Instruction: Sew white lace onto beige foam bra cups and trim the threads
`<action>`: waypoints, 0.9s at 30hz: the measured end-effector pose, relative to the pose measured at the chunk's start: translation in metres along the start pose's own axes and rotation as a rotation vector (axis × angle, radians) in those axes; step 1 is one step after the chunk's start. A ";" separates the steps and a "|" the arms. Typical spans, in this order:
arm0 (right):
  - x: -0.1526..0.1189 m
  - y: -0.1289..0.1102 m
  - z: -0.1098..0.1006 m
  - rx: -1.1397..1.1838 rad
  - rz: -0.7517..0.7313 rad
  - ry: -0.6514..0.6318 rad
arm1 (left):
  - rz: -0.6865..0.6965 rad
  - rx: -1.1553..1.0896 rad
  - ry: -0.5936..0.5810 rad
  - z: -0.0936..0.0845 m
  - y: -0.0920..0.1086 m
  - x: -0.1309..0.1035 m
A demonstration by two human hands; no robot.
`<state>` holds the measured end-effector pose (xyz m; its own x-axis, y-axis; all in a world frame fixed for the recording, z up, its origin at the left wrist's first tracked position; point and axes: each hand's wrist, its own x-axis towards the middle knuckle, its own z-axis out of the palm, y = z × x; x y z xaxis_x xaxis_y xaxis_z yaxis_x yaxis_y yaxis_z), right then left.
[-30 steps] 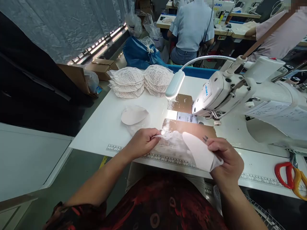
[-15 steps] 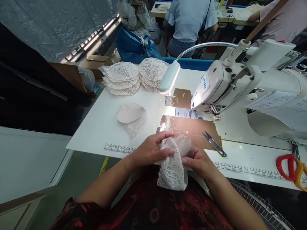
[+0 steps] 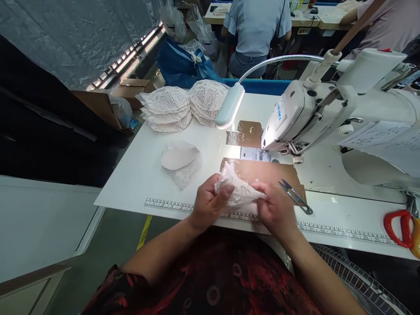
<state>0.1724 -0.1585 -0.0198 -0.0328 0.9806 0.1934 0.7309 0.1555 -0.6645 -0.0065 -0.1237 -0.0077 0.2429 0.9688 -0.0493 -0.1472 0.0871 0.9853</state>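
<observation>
A white lace piece [image 3: 239, 189] is stretched between my two hands, just above the table's front edge. My left hand [image 3: 210, 202] pinches its left side, thumb on top. Its right corner is gripped by my right hand [image 3: 276, 209], fingers closed. Behind the lace lies a brown cardboard sheet [image 3: 262, 171] on the white table [image 3: 131, 175]. Thread snips [image 3: 295, 196] rest on the cardboard's right part, close to my right hand. To the left, a pale cup piece with lace [image 3: 181, 161] lies flat. The sewing machine [image 3: 292, 113] stands behind and to the right.
Stacked lace cups [image 3: 167, 108] sit at the back left. A lamp [image 3: 231, 107] hangs over the table near the machine. Red and orange scissors [image 3: 398, 228] lie at the right edge. A person in light blue [image 3: 257, 33] sits beyond a blue bag [image 3: 183, 65].
The lace piece has been raised from the table's front edge toward the cardboard and turned from hanging down to lying sideways. Both hands have shifted their hold on it.
</observation>
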 end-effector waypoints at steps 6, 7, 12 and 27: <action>-0.001 0.029 -0.029 -0.023 0.148 0.144 | -0.160 -0.096 -0.119 -0.017 -0.002 -0.002; -0.002 0.028 -0.030 0.066 0.126 0.139 | -0.185 -0.096 -0.140 -0.018 -0.003 -0.002; 0.001 0.007 -0.022 0.272 -0.267 -0.096 | -0.203 -0.194 -0.274 -0.019 -0.006 -0.005; 0.021 0.007 -0.025 0.801 -0.041 -0.466 | -0.088 0.058 -0.755 -0.031 0.016 0.018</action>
<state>0.1940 -0.1394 -0.0021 -0.4454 0.8947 0.0334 0.0397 0.0570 -0.9976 -0.0347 -0.0979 0.0017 0.8442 0.5356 -0.0234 -0.0516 0.1245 0.9909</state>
